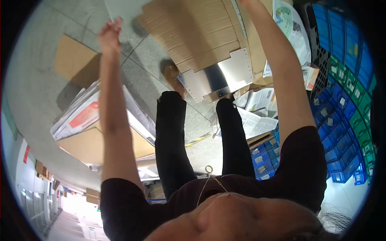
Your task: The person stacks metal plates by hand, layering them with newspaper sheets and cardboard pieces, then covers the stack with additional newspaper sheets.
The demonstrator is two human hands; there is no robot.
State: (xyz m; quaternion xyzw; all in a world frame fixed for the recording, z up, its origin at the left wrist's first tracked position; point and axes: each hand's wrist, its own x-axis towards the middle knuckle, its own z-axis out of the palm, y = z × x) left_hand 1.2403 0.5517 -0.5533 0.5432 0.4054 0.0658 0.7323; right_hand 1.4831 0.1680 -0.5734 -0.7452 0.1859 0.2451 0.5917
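Observation:
My left hand [110, 35] is raised at the upper left, slightly blurred, with its fingers closed at the corner of a pale, thin sheet [122, 9] that runs out of the top of the view. My right hand [247, 2] is cut off by the top edge; only the part near the wrist shows and its fingers are hidden. Between my arms lies a stack of brown cardboard [193, 34]. At its near end, shiny metal plates [237, 69] with small holes along their edges lie close to my feet.
Newspapers [259, 106] lie right of my feet, with more newspaper [291, 34] above. A newspaper-topped stack [78, 114] stands at left, near a loose cardboard piece [74, 56] on the floor. Blue bins [335, 150] and green bins [350, 82] line the right side.

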